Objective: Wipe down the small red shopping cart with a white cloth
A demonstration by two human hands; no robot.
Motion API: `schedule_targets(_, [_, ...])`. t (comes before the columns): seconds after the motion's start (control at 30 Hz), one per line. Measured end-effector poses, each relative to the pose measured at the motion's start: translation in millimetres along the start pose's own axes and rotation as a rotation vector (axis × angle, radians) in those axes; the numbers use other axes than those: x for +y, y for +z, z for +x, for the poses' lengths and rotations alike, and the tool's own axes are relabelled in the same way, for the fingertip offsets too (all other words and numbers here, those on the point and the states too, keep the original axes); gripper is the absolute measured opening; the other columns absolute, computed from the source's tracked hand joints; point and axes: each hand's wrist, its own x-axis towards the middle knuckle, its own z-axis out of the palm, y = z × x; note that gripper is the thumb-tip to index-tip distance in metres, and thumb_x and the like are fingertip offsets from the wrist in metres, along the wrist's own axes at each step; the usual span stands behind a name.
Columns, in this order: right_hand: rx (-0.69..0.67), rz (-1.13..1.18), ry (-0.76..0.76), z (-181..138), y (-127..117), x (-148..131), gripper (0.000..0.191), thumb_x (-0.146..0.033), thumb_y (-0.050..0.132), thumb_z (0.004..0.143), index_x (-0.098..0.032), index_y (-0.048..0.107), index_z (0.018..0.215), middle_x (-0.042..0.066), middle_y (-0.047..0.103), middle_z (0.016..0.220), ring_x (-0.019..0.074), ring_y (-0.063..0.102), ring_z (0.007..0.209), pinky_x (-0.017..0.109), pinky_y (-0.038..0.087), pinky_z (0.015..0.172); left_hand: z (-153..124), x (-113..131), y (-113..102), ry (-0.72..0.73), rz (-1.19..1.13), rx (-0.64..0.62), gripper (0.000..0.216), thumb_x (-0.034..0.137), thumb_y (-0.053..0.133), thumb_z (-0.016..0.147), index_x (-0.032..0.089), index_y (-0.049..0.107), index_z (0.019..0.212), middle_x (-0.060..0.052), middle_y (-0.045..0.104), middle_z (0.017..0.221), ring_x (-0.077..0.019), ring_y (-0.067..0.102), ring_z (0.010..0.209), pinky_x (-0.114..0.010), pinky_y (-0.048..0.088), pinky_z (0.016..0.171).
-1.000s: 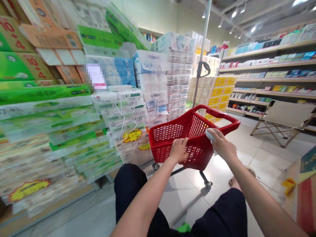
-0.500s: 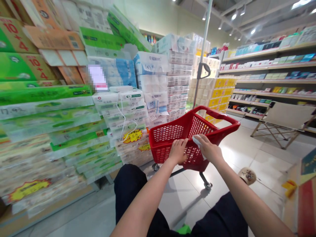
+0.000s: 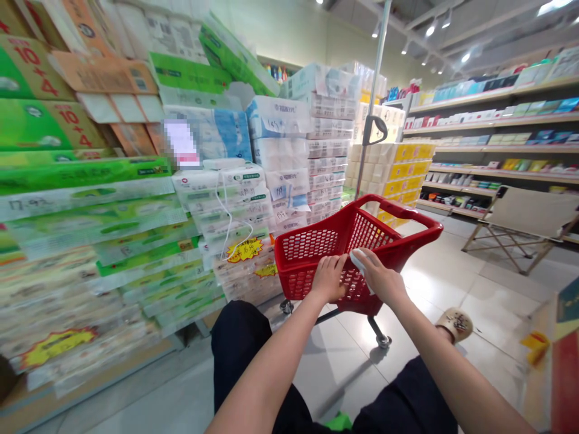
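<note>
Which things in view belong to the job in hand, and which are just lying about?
In use:
red cart
white cloth or tissue, in the right hand
left hand, on the cart's near side

Just about:
folding chair
stacked paper packs
white cable
stocked shelves

- Cart [image 3: 296,271]: 1 o'clock from the person.
- Left hand [image 3: 329,278]: on its near rim.
- Right hand [image 3: 380,274]: at the left hand's 3 o'clock, a wad [image 3: 357,259] between it and the rim.
- Tissue packs [image 3: 149,220]: stacked from 9 to 12 o'clock.
- Pole [image 3: 374,72]: behind the cart, 1 o'clock.
- Shelves [image 3: 497,147]: 2 o'clock, folding chair [image 3: 527,211] before them.
- Shoe [image 3: 456,323]: on the floor [image 3: 491,301], 2 o'clock, nearer than the chair.
</note>
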Motion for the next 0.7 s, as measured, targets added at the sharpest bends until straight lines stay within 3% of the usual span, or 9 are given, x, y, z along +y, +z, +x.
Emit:
schedule_targets(0.17, [0.075,0.014,0.082,0,-12,33,0.061,-0.032,0.028,0.098,-0.05,0.008,0.152,-0.002,0.025,0.16,0.0166,0.068,0.079,0.031,0.053,0.055,0,1,2,-0.012,-0.001,0.017,0.085,0.029,0.062,0.072,0.022,0.026,0.148,-0.009,0.044,0.138,-0.0278,0.039,0.129,-0.045,0.019,0.12])
schedule_targets(0.27, [0.063,-0.002,0.119,-1,-5,18,0.064,-0.03,0.03,0.097,-0.046,0.005,0.154,0.002,0.022,0.161,0.0165,0.067,0.076,0.033,0.055,0.056,1,3,6,-0.012,-0.008,0.028,0.087,0.029,0.063,0.071,0.02,0.025,0.149,-0.01,0.044,0.138,-0.0286,0.038,0.13,-0.046,0.017,0.121])
schedule_targets(0.37, [0.02,-0.016,0.063,-3,6,-8,0.067,-0.029,0.033,0.096,-0.045,0.005,0.154,0.004,0.018,0.162,0.014,0.067,0.07,0.033,0.055,0.057,1,3,8,-0.01,-0.018,0.034,0.091,0.028,0.066,0.069,0.019,0.024,0.149,-0.011,0.044,0.137,-0.0291,0.038,0.13,-0.047,0.018,0.121])
schedule_targets(0.47, [-0.005,-0.022,0.003,-4,9,-16,0.067,-0.03,0.035,0.096,-0.048,0.005,0.153,0.003,0.019,0.162,0.0129,0.067,0.069,0.032,0.055,0.057,1,0,7,0.003,-0.025,0.037,0.092,0.026,0.068,0.068,0.019,0.025,0.149,-0.011,0.046,0.137,-0.0289,0.04,0.129,-0.047,0.02,0.12])
schedule_targets(0.6, [0.019,0.018,0.005,0,-2,10,0.062,-0.032,0.033,0.097,-0.052,0.009,0.151,-0.002,0.027,0.159,0.0139,0.068,0.075,0.03,0.054,0.058,0,-11,-6,0.087,-0.043,0.024,0.087,0.022,0.063,0.073,0.024,0.023,0.15,-0.007,0.045,0.142,-0.0248,0.043,0.129,-0.042,0.027,0.117])
schedule_targets(0.7, [0.042,0.073,0.053,4,-10,30,0.06,-0.031,0.028,0.098,-0.05,0.012,0.152,-0.003,0.028,0.159,0.0163,0.068,0.086,0.03,0.054,0.06,-4,-26,-17,0.106,-0.014,0.031,0.069,0.017,0.056,0.082,0.025,0.031,0.146,-0.005,0.048,0.142,-0.0203,0.045,0.128,-0.037,0.031,0.113])
